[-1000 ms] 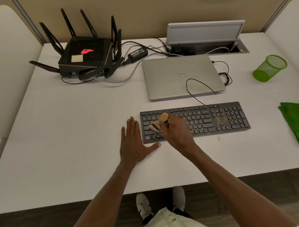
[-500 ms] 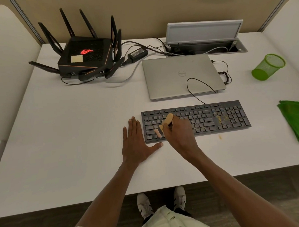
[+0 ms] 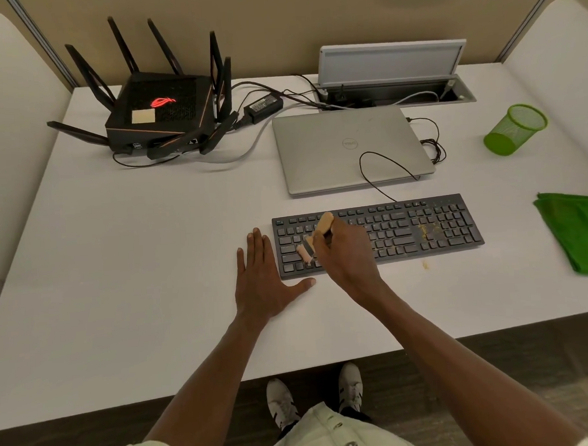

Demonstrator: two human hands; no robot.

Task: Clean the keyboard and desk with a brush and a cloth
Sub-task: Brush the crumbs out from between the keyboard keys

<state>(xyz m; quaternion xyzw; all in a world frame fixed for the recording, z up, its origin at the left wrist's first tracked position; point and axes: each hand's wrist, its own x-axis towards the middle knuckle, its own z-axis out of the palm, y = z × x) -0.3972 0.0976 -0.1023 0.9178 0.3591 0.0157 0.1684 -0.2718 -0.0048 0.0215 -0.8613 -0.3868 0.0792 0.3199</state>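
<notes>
Far left rear of the white counter [image 3: 126, 264]: black router [image 3: 161, 109] with antennas up, red logo lit, pale sticky note on top, cables trailing off to the right. Next, a black power brick [image 3: 263, 104] just beside the router, leads running into an open cable hatch [image 3: 394, 83] at the rear, lid tilted up. Near edge, left of centre: left hand [image 3: 263, 281] flat on the counter, palm down, fingers straight and released, thumb splayed right and touching or just short of the keyboard's front left corner, hard to tell which from this angle. Black keyboard [image 3: 404, 231] sits centre-right, parallel to the front edge, its thin cable looping back over a closed silver laptop [image 3: 346, 149] directly behind it. Right hand [image 3: 346, 254] is over the left part of the keyboard, fingers clenched around a small wooden-handled brush [image 3: 315, 237]; handle end points up and away, bristle end points down-left onto the keys near the left edge. Further right on the keyboard, yellowish crumbs [image 3: 427, 228] sit between the main block and the number pad, with a small speck on the counter just in front of the keyboard. Right rear: green mesh cup [image 3: 514, 129] lying tipped on its side, well apart from the keyboard. Far right edge: folded green cloth [image 3: 576, 230] flat on the counter, untouched, partly cut off by the frame. Below the counter edge: white shoes on a dark floor.
</notes>
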